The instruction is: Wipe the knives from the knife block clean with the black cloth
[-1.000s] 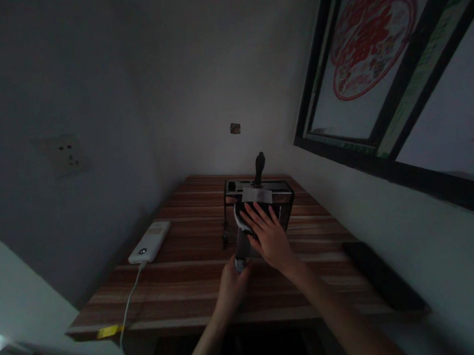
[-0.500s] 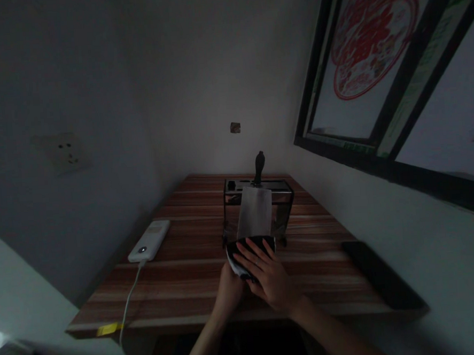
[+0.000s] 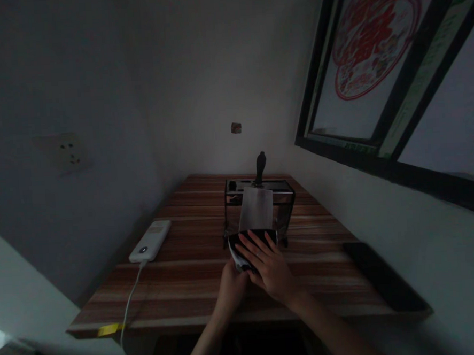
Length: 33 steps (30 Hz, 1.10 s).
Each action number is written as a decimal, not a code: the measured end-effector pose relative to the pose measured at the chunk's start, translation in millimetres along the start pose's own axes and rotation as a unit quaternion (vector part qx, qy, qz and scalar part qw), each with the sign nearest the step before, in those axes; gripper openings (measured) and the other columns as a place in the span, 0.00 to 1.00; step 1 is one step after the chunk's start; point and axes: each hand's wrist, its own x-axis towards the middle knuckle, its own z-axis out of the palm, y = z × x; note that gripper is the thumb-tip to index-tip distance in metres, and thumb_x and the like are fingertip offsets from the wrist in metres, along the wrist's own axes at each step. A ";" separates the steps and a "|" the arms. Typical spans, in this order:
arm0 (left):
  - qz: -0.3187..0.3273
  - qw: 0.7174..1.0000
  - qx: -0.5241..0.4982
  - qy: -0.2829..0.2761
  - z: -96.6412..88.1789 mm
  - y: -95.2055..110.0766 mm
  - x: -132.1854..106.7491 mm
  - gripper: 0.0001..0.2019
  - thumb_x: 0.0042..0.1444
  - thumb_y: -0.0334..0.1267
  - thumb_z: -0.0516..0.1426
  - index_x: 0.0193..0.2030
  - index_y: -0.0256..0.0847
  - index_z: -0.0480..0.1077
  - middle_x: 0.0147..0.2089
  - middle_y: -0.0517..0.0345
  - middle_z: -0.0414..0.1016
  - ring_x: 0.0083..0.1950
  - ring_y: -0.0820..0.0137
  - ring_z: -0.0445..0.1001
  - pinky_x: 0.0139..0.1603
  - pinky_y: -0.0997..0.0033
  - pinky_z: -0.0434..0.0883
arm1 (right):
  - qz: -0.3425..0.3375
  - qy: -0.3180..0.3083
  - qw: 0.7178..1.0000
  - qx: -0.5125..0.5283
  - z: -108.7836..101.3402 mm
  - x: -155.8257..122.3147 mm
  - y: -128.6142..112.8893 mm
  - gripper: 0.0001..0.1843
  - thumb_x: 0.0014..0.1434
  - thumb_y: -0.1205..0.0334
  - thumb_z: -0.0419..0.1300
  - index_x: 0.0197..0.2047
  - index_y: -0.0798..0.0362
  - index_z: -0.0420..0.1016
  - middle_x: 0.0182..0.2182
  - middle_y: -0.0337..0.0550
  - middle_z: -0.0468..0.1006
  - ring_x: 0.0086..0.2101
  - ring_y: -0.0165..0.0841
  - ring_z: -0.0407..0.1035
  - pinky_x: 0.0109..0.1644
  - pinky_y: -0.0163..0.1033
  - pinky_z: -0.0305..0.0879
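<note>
A cleaver points away from me, its broad grey blade showing in front of a black-framed knife rack. A dark cloth with a white edge covers the near part of the blade. My right hand presses on top of the cloth, fingers slightly spread. Below it, my left hand is closed at the near end of the cleaver; the grip itself is hidden. A black knife handle stands up from the rack's top.
On the striped wooden table, a white power bank with a cable lies at the left. A flat dark object rests along the right edge. Walls border the table, with a window frame at the right.
My right hand and the cloth have slid a little away from me along the blade, covering more of it. The left hand, cleaver and rack have barely moved.
</note>
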 end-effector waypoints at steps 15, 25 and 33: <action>0.037 0.999 0.023 -0.008 2.9 8.2 -0.6 0.14 0.50 0.36 0.53 0.42 0.32 0.69 0.39 0.52 0.76 0.41 0.65 0.72 0.45 0.69 0.66 | 0.024 0.011 0.999 -0.024 -13.9 28.4 26.3 0.30 0.61 0.61 0.47 0.65 0.49 0.45 0.65 0.38 0.46 0.63 0.38 0.38 0.64 0.54 0.37; 0.012 0.998 0.065 0.022 2.4 0.4 1.8 0.13 0.50 0.41 0.55 0.39 0.34 0.69 0.35 0.54 0.76 0.39 0.65 0.72 0.39 0.72 0.66 | 0.050 0.053 0.996 -0.044 -23.7 56.1 49.3 0.28 0.63 0.60 0.46 0.65 0.48 0.47 0.65 0.38 0.46 0.64 0.35 0.37 0.65 0.52 0.35; 0.016 0.997 0.078 0.016 2.4 1.1 1.5 0.11 0.50 0.40 0.54 0.37 0.34 0.69 0.33 0.55 0.74 0.36 0.67 0.71 0.37 0.74 0.65 | 0.068 0.085 0.993 -0.052 -29.6 77.1 64.1 0.27 0.62 0.60 0.46 0.65 0.49 0.48 0.65 0.39 0.46 0.64 0.34 0.37 0.65 0.52 0.34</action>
